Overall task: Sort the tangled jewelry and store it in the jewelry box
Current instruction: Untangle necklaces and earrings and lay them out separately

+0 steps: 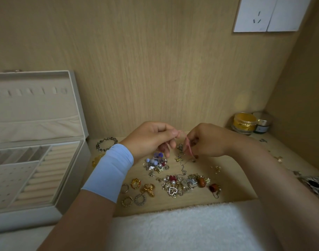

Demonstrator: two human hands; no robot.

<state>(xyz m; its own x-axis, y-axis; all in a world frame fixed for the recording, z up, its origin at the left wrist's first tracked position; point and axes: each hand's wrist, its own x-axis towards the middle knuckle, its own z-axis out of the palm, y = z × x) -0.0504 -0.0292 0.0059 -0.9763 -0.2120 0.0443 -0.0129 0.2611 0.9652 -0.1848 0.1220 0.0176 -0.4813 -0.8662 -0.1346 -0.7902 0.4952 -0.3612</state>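
both hands up over the wooden shelf (233,180); left hand (151,137) pinches one end of a pink cord (188,146), right hand (207,142) pinches the other; tangled jewelry (175,183) heaped below them; jewelry box (46,169) sits lid-up at left

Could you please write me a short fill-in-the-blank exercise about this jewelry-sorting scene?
1. The left hand and the right hand both pinch a thin ____ cord.
2. The jewelry box stands with its lid ____.
3. The band on the left wrist is light ____.
4. The gold jar stands at the back on the ____ side.

Missing words: pink; open; blue; right.
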